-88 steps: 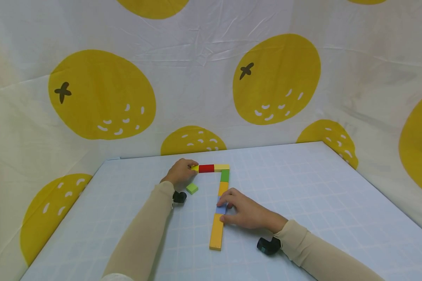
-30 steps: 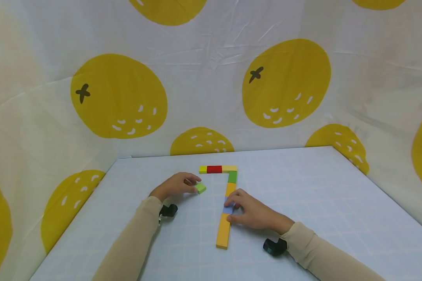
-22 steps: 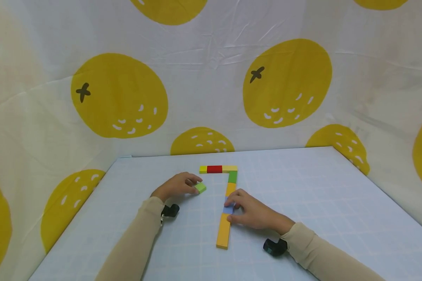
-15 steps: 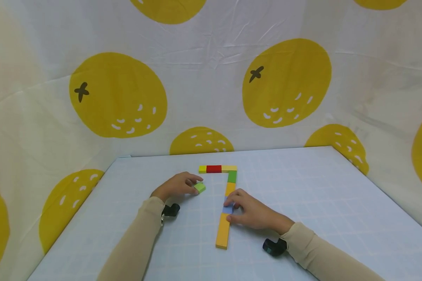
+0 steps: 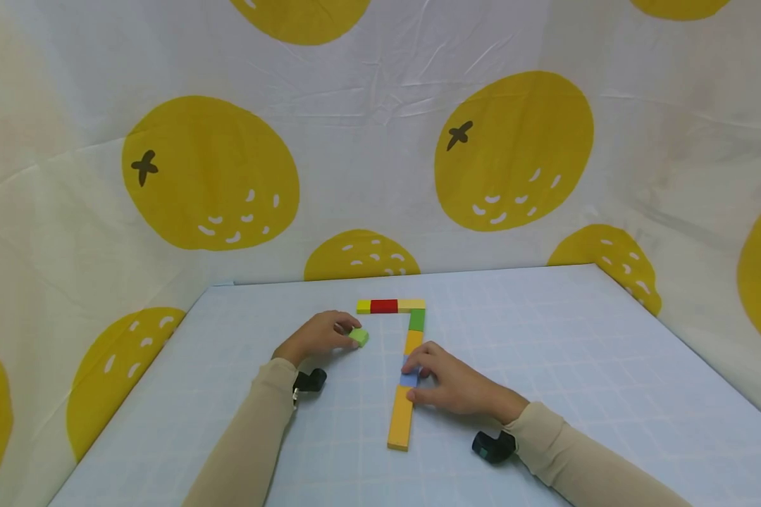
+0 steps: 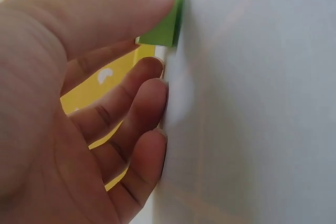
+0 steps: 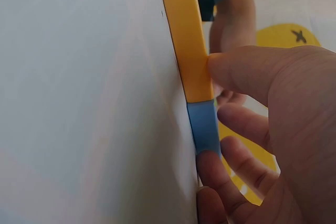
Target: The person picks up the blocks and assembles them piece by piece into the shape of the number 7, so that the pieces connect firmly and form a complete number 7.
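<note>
My left hand (image 5: 317, 334) pinches a small light green block (image 5: 359, 337) between thumb and index finger; in the left wrist view the thumb lies across the green block (image 6: 161, 24) and the other fingers curl loosely below. My right hand (image 5: 459, 382) rests at the column of blocks. Its thumb touches the side of a long orange block (image 5: 400, 421), while its fingertips lie on the blue block (image 5: 409, 379). Up close in the right wrist view, the orange block (image 7: 185, 40) and blue block (image 7: 202, 124) sit end to end.
Beyond the blue block run a shorter orange block (image 5: 413, 341) and a green block (image 5: 416, 320). A pale yellow block (image 5: 411, 305), a red block (image 5: 383, 306) and a yellow block (image 5: 363, 307) form a row leftward from the column's far end. A patterned curtain (image 5: 368, 162) hangs behind the table.
My left hand has let go of the yellow block at the row's left end, moved nearer and taken hold of the light green block, which has turned slightly. The right hand stays put.
</note>
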`<state>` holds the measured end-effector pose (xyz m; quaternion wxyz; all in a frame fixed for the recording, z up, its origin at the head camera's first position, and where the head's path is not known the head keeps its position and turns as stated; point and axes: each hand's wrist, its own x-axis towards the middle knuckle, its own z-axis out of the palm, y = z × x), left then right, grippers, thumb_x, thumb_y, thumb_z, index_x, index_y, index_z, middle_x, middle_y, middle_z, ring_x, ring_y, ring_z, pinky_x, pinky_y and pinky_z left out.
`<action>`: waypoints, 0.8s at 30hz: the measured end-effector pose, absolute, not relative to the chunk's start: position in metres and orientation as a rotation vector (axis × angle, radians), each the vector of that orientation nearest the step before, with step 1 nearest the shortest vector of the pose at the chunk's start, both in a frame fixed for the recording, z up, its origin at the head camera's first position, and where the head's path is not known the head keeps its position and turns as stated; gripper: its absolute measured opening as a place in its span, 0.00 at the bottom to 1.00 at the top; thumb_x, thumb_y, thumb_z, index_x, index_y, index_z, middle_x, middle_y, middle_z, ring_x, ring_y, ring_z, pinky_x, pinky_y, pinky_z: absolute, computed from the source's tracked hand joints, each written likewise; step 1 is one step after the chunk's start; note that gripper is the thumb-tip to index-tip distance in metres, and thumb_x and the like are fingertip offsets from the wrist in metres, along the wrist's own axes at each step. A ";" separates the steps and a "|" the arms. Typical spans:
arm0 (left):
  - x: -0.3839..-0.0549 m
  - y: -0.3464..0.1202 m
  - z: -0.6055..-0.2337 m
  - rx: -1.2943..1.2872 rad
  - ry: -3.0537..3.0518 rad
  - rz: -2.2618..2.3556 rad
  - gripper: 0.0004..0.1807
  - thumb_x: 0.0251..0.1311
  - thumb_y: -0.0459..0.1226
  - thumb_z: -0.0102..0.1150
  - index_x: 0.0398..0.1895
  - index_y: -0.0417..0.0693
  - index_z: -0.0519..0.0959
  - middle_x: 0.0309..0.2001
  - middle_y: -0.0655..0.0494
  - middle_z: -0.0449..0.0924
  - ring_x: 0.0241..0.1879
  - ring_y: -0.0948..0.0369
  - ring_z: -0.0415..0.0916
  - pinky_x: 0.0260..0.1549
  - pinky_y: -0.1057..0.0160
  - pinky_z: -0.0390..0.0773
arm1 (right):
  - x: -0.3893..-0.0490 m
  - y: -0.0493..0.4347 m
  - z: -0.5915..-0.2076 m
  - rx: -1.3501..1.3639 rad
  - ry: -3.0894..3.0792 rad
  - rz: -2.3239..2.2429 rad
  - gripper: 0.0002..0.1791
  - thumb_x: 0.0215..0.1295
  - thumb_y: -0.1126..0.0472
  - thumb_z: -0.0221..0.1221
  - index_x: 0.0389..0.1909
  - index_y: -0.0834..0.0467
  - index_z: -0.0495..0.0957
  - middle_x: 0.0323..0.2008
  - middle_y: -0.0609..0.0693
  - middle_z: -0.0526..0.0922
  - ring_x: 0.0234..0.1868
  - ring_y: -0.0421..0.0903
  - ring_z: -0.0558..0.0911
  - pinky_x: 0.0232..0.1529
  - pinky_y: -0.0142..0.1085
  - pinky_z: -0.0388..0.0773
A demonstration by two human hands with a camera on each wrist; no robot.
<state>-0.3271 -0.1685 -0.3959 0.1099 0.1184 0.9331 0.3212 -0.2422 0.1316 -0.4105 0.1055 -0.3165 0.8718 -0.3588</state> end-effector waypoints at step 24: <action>-0.340 -0.178 -0.396 0.210 2.779 1.083 0.17 0.59 0.47 0.70 0.51 0.57 0.83 0.51 0.56 0.79 0.48 0.54 0.74 0.49 0.52 0.77 | -0.243 0.131 -0.412 -0.938 2.570 -1.048 0.17 0.66 0.44 0.65 0.52 0.43 0.78 0.56 0.39 0.68 0.52 0.40 0.72 0.58 0.40 0.73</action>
